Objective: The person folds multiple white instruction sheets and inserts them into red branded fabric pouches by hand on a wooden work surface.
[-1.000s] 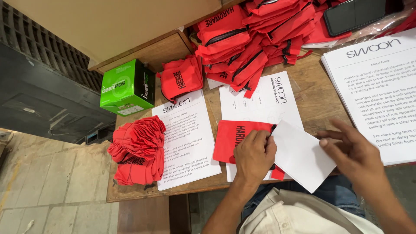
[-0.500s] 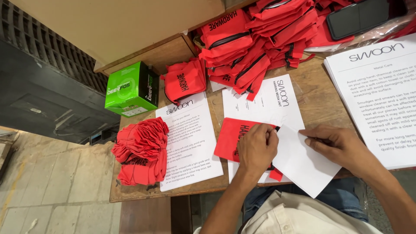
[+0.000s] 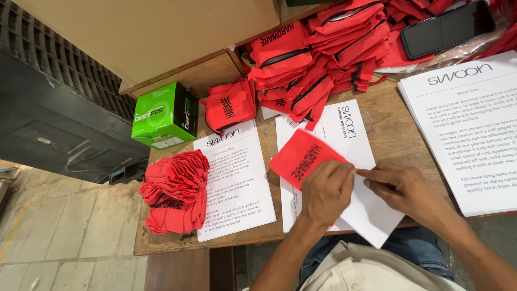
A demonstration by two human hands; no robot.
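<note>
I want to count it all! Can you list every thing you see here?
Red pouch: one, red, flat under the left hand.
White sheet: one, under both hands.
Pouch heap: many, red, table's far side.
Folded stack: many, red, table's left edge.
Single bag: one, red, by the box.
Box: one, green, far left corner.
Printed sheets: several, white, across the table.
Phone: one, black, top right.
Left hand: pressing the pouch.
Right hand: pinching the sheet.

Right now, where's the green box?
In the head view, the green box sits at the wooden table's far-left corner, beside a small red pouch and above the folded red stack.
</note>
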